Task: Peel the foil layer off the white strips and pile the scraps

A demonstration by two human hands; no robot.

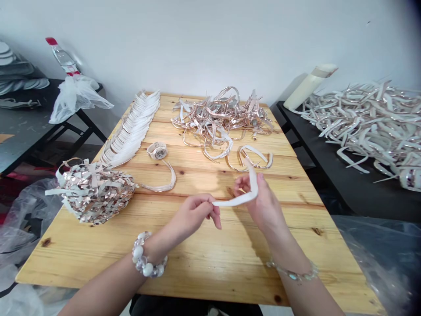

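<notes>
A thin white strip [234, 202], bent near its middle, stretches between my two hands above the wooden table. My left hand [197, 210] pinches its left end between thumb and fingers. The strip runs through my right hand [261, 199], which curls loosely around it, and its other end sticks up past the fingers. Just beyond my right hand lie a few loose curved strips [255, 156] with shiny rose-gold edges. A tangled heap of such strips [220, 116] fills the far middle of the table.
An overlapping row of white strips [131, 127] lies at left. Near it are a crumpled bundle of shiny scraps [98, 191], a wristwatch [158, 150] and a small strip bunch [164, 184]. The dark right table [365, 184] carries another heap and a pale roll [309, 85].
</notes>
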